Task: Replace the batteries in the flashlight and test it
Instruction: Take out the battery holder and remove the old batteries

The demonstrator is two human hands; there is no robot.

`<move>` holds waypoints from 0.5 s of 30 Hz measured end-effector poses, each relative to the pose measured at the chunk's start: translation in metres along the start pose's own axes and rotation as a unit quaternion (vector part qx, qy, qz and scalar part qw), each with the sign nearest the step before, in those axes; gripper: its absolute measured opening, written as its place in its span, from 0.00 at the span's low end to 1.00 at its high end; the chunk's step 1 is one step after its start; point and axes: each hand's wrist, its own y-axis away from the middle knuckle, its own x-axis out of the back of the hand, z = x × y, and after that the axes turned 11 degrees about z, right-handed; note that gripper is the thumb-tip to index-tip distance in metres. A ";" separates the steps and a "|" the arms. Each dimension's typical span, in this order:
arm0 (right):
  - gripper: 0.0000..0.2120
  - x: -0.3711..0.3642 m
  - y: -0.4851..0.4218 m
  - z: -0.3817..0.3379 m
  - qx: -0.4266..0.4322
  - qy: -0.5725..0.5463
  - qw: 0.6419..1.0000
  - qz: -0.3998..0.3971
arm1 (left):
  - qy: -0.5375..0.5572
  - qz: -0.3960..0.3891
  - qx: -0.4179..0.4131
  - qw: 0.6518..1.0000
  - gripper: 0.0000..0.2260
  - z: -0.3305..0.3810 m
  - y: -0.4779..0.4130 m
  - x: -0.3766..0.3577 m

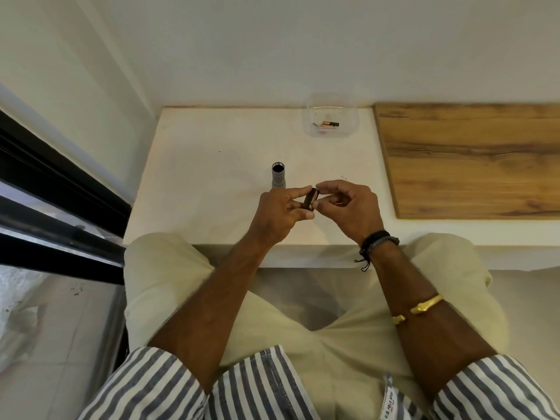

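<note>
Head view: the flashlight point(278, 176) stands upright on the white table point(212, 165), open end up and hollow, just beyond the hands. The left hand point(278, 213) grips a small dark holder point(310, 201) between curled fingers and thumb, above the table's near part. The right hand point(348, 207) meets it from the other side, forefinger and thumb pinching the holder's top and flank, the other fingers curled in. Whether they pinch a cell or the holder's frame is too small to tell. Far back sits a clear tub point(331, 119) with a battery point(330, 124) inside, beside a wooden board point(469, 159).

The step in hand looks like swapping cells in the holder, so the task seems about midway. Next calls for seating each cell the right way round, then sliding the holder down the open tube and closing it
</note>
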 end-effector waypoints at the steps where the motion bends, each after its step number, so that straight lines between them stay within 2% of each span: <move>1: 0.15 0.000 0.001 -0.001 0.007 0.010 1.000 -0.003 | -0.014 0.006 -0.014 1.000 0.22 -0.001 0.000 0.000; 8: 0.16 0.002 0.004 -0.008 0.050 0.071 0.996 -0.022 | -0.086 0.017 -0.055 0.995 0.17 0.000 0.001 0.003; 15: 0.12 0.000 0.003 -0.009 0.085 0.100 0.990 -0.046 | -0.077 0.014 -0.046 0.996 0.16 -0.003 0.002 0.004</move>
